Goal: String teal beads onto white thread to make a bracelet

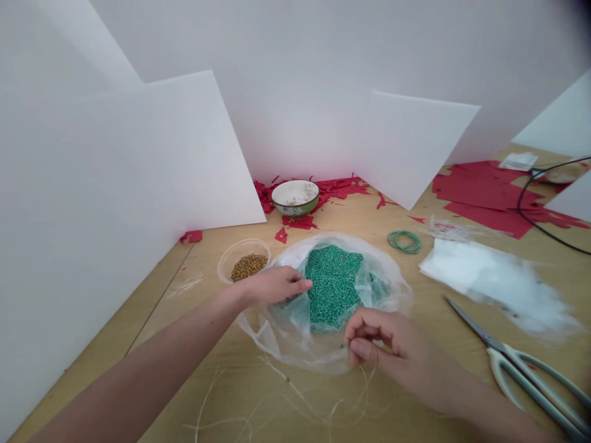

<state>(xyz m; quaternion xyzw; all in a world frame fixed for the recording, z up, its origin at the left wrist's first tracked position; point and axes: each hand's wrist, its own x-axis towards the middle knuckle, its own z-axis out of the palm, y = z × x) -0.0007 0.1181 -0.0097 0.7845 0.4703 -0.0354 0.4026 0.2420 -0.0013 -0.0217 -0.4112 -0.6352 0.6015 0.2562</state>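
A heap of small green beads (333, 284) lies in an open clear plastic bag (286, 335) on the wooden table. My left hand (276, 284) reaches into the bag from the left, fingers together, tips at the edge of the beads. My right hand (381, 344) hovers at the bag's near edge with fingers curled in a pinch; what it pinches is too small to make out. Thin pale threads (281, 400) trail over the table just below that hand.
A clear cup of brownish beads (247, 266) stands left of the bag. Behind are a white bowl (295, 197), red paper scraps (484, 197), and green bead rings (404, 241). Scissors (521, 369) and white plastic bags (494, 283) lie to the right. White boards (194, 154) wall the table.
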